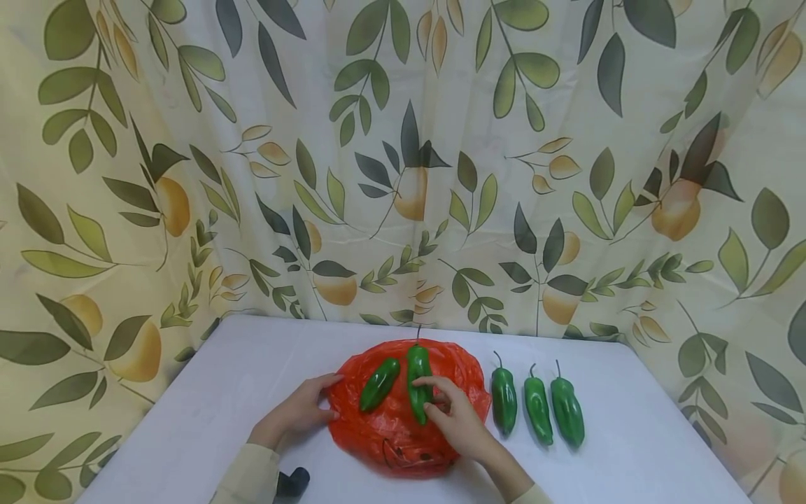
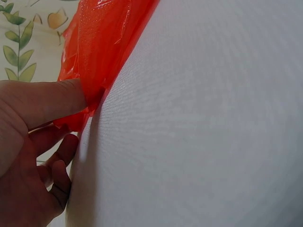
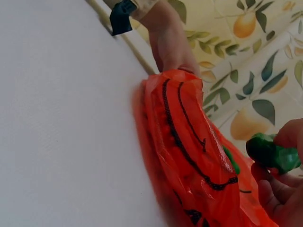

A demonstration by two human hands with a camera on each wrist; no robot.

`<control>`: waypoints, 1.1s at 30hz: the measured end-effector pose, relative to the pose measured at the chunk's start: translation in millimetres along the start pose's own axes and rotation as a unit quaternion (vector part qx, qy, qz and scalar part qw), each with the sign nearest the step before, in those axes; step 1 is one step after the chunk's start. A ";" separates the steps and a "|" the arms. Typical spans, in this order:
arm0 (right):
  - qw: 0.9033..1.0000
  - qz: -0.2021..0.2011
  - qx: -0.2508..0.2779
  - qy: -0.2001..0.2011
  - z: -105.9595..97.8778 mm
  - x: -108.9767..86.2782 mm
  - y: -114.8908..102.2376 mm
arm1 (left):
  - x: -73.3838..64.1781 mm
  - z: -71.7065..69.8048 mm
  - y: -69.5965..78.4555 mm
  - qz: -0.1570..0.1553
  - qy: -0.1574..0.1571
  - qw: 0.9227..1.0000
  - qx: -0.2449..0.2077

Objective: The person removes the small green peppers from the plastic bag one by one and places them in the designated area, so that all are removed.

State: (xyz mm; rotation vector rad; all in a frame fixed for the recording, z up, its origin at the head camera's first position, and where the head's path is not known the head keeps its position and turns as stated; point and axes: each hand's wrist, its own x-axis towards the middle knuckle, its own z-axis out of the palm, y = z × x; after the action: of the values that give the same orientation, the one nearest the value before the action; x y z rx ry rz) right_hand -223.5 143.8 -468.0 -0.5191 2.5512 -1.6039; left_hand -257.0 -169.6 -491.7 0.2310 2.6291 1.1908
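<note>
A crumpled red plastic bag [image 1: 362, 437] lies on the white table. My left hand [image 1: 301, 407] is at its left edge, and the left wrist view shows the thumb and fingers pinching the plastic. Over the bag, my right hand [image 1: 462, 423] holds a green pepper [image 1: 417, 364] between thumb and fingers, its thin stem pointing away from me. In the right wrist view this pepper [image 3: 270, 152] hangs above the bag's surface. To its left, a second green pepper [image 1: 380, 385] rests on the bag. Black printed lines mark the near side of the bag.
Three green peppers, a left one [image 1: 504, 402], a middle one [image 1: 538, 411] and a right one [image 1: 568, 413], lie in a row right of the bag. A leaf-and-fruit patterned curtain [image 1: 390, 175] hangs behind the table. A dark object [image 1: 293, 483] shows beside the left sleeve.
</note>
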 end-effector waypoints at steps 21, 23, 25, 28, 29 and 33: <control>0.997 0.015 -0.002 0.076 -37.5 -5.1 -14.6 | 2.0 0.4 -1.7 0.008 0.006 1.000 0.015; 0.997 0.015 -0.005 0.076 -41.4 -6.5 -16.8 | 2.6 0.6 -1.8 0.008 0.006 1.000 0.017; 0.997 0.012 -0.013 0.078 -45.1 -7.9 -18.5 | 3.2 0.8 -2.2 0.010 0.007 1.000 0.015; 0.996 0.007 -0.028 0.082 -52.0 -11.3 -21.2 | 3.9 1.3 -3.4 0.011 0.007 1.000 0.011; 0.996 0.008 -0.035 0.083 -54.9 -12.8 -22.1 | 4.1 1.4 -3.9 0.011 0.007 1.000 0.010; 0.993 0.015 -0.068 0.093 -69.7 -19.5 -26.0 | 3.5 1.0 -4.0 0.010 0.002 1.000 0.010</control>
State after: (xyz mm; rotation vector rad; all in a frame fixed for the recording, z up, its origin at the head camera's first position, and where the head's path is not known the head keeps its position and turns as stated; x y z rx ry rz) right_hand -216.2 199.8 -415.9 -0.3556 2.8044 -1.5446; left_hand -260.3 -170.7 -496.0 0.2600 2.6505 1.1725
